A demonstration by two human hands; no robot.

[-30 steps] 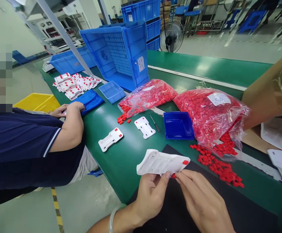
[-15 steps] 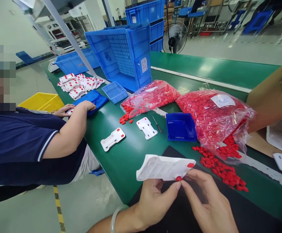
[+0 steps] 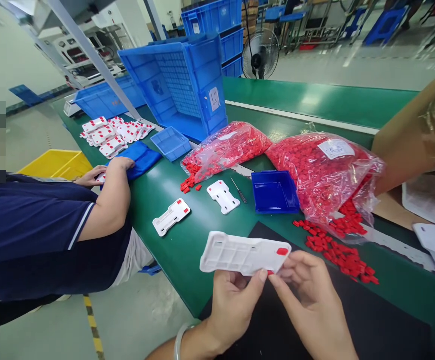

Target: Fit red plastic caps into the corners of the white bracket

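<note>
though illegible, bag label beyond panel

Lower red piece mostly hidden

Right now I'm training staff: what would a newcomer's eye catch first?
Probably the clear bag right of centre, red pieces spilled on the green table before it. Then the white plate low in the middle, held by the left hand, the right hand at its red-marked end. Further back, a big blue crate rises left of centre.
</note>
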